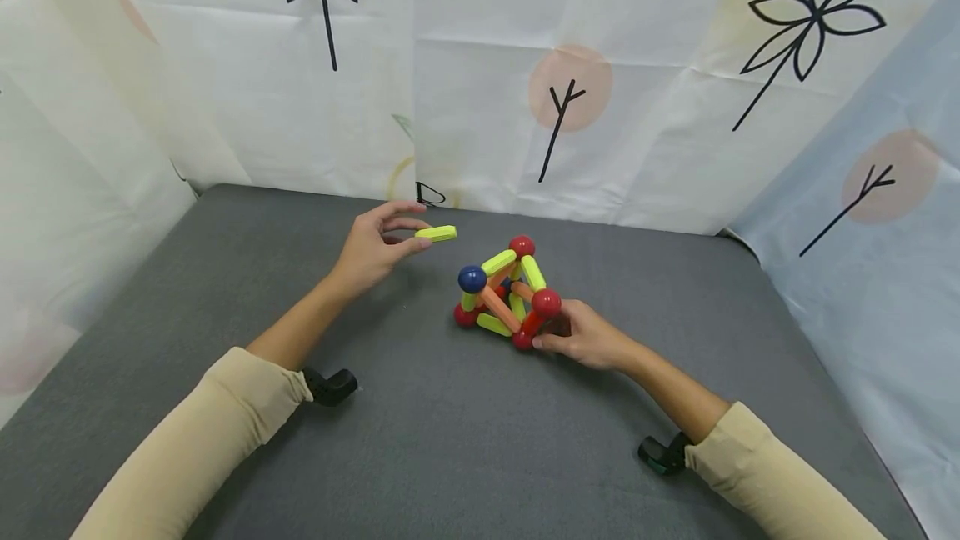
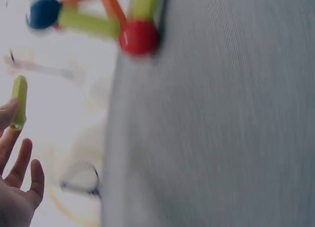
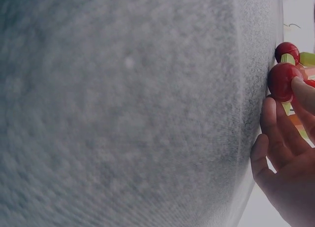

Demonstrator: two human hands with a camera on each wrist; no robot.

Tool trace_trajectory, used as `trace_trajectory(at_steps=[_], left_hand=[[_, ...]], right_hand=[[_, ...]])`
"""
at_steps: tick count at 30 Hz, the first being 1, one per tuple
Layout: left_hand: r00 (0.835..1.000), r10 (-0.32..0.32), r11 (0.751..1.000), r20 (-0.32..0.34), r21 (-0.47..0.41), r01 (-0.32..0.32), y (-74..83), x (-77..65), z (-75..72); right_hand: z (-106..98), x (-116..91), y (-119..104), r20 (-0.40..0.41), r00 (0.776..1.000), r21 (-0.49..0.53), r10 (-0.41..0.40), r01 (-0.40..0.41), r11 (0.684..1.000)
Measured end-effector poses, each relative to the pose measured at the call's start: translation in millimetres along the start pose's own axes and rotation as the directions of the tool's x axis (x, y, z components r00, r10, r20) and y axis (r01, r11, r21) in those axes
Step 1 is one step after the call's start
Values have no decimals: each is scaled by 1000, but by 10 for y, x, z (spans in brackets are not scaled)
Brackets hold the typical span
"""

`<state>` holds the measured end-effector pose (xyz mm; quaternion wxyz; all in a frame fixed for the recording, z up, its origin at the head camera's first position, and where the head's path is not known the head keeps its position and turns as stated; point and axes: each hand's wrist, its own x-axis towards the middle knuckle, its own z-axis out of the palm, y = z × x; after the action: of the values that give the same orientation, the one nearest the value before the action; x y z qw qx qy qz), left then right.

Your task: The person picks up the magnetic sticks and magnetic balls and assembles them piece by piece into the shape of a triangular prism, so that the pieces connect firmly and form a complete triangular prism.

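Observation:
Between thumb and fingers, my left hand (image 1: 378, 240) pinches a yellow-green stick (image 1: 437, 233), held above the table up and left of a built frame. In the left wrist view the same stick (image 2: 19, 103) stands nearly upright at the thumb tip. The frame of balls and sticks sits on the table, with a blue ball (image 1: 472, 279), red balls such as the one at the top (image 1: 522, 247), and yellow-green, orange and red sticks joining them. My right hand (image 1: 585, 336) grips its right side at a low red ball (image 3: 284, 82), thumb against the ball.
A dark grey cloth covers the table (image 1: 450, 448). Behind it hangs a white printed curtain (image 1: 480, 90), meeting the table's far edge. Black wrist cameras sit by the left cuff (image 1: 330, 387) and the right cuff (image 1: 665, 454).

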<state>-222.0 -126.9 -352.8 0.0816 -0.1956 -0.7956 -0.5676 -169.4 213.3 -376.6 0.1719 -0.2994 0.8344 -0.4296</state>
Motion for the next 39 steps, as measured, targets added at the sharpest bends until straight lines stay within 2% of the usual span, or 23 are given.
trace_trajectory(at_steps=[4, 9, 17, 21, 26, 30, 39], left_hand=[[995, 96, 993, 41, -79, -93, 248, -55, 209], [971, 214, 973, 111, -109, -202, 424, -134, 460], [942, 260, 965, 210, -92, -246, 513, -206, 740], [936, 267, 964, 228, -84, -254, 515, -221, 769], [938, 257, 966, 232, -69, -248, 500, -225, 756], [935, 255, 966, 248, -33, -255, 483, -219, 750], [929, 252, 966, 269, -14, -258, 423, -203, 725]], right_hand=[[1, -6, 13, 5, 1000, 11, -28, 28, 1000], [2, -8, 11, 15, 999, 12, -50, 50, 999], [10, -11, 35, 8, 997, 19, -73, 73, 997], [8, -13, 34, 15, 997, 26, -74, 74, 997], [5, -17, 23, 7, 998, 23, -65, 65, 998], [4, -20, 20, -5, 999, 10, -51, 51, 999], [8, -25, 33, -5, 999, -4, -36, 36, 999]])
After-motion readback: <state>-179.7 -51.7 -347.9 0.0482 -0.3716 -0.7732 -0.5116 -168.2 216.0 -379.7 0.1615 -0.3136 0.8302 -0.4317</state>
